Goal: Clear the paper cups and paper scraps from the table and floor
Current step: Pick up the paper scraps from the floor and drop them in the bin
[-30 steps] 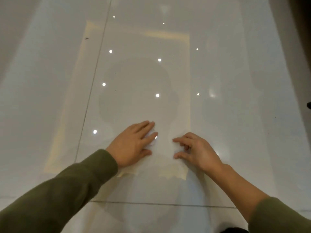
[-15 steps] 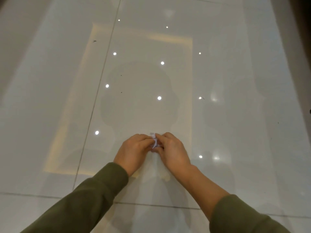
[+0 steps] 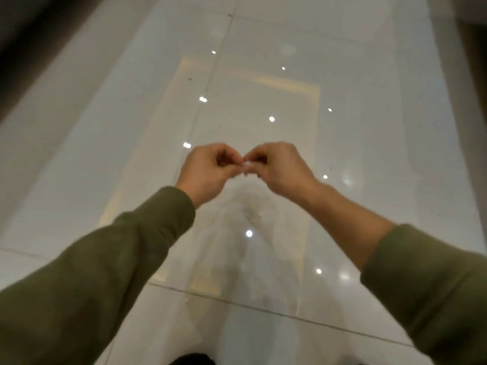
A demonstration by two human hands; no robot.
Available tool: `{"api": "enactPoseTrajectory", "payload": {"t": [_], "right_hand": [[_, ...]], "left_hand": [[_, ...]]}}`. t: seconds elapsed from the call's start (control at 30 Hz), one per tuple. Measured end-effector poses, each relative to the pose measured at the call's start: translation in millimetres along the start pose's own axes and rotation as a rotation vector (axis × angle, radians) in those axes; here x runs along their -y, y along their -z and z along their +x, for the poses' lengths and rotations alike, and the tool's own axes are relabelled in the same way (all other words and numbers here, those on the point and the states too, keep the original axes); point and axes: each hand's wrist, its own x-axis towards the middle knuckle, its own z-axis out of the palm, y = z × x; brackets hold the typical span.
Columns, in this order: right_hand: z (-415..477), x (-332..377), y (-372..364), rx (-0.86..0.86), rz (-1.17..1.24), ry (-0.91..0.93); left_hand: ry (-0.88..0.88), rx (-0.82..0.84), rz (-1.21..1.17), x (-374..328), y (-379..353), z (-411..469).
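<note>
Where the curled fingertips point(image 3: 232, 169) of the two hands meet, a small white paper scrap point(image 3: 247, 164) is pinched between them, held in the air above the floor point(image 3: 369, 143). The scrap is blurred and largely covered, so its long axis and the way it points cannot be determined. The left hand point(image 3: 208, 169) clamps it from the left with thumb and forefinger. The right hand point(image 3: 282, 167) clamps it from the right, with its other fingers curled in. The left sleeve point(image 3: 118, 254), olive green, reaches the wrist, while the right sleeve point(image 3: 427, 285) sits partway up the forearm. The floor is glossy pale tile with grout lines and reflected points of light.
</note>
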Motion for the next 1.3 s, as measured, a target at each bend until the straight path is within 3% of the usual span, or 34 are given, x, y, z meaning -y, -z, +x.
{"api": "enactPoseTrajectory", "payload": {"t": [0.3, 0.47, 0.67, 0.8, 0.97, 1.3], "right_hand": [[39.1, 203.6, 25.6, 0.026, 0.007, 0.494], [-1.7, 332.0, -22.5, 0.17, 0.057, 0.766], [-114.4, 452.6, -128.2, 0.41, 0.195, 0.985], [-206.9, 497.0, -223.6, 0.618, 0.252, 1.095], [-311.9, 534.5, -304.3, 0.741, 0.203, 1.189], [-398.1, 542.9, -389.4, 0.897, 0.053, 1.171]], "left_hand": [[-0.195, -0.463, 0.067, -95.0, 160.2, -72.9], [-0.138, -0.768, 0.16, -112.3, 250.4, -189.1], [0.026, -1.001, 0.198, -90.0, 324.0, -376.3], [0.166, -1.183, 0.236, -42.0, 336.1, -499.6], [0.294, -1.39, 0.135, 10.0, 339.0, -617.2], [0.371, -1.55, -0.038, 98.3, 330.5, -711.7]]}}
